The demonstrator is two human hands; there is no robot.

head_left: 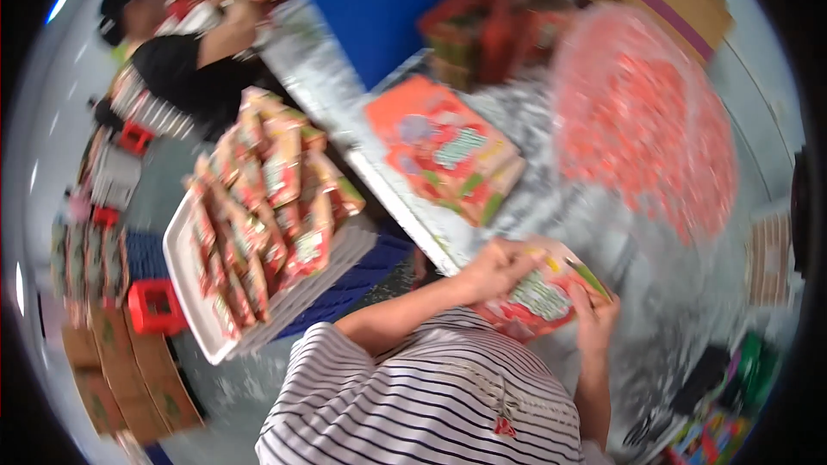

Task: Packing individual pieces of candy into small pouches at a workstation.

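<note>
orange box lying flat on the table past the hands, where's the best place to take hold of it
Probably by its two long side edges, reaching from the near end. The orange box lies flat, wide printed face up, on the table, so only the thin sides offer purchase. The near end points toward the left hand and right hand, both busy on a snack packet. The blurred picture hides any flap.

Both hands hold a red-orange packet [541, 295]; matching packets [267, 198] fill the white tray [185, 280].
</note>
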